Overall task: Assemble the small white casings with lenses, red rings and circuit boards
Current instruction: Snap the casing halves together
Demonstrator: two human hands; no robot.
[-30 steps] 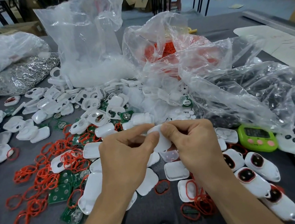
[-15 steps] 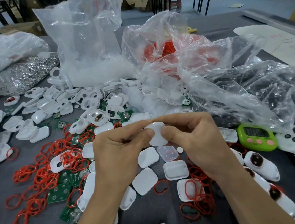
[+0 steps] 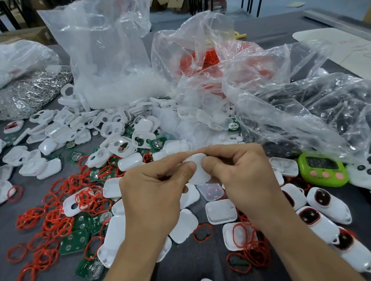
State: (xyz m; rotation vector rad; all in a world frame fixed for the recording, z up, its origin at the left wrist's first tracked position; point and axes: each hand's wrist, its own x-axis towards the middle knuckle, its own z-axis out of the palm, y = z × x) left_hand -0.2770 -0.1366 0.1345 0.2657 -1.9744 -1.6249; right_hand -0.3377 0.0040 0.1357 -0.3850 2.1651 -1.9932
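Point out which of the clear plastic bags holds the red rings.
The crumpled bag at centre back shows red rings through its plastic. The tall bag left of it holds white parts; one further left holds silver metal pieces.

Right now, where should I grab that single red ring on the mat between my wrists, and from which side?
Pinch the red ring by its near arc from above. It lies flat and thin on the grey mat, so a sideways reach catches nothing; its left arc sits close against a white casing half, while bare mat borders the near side.
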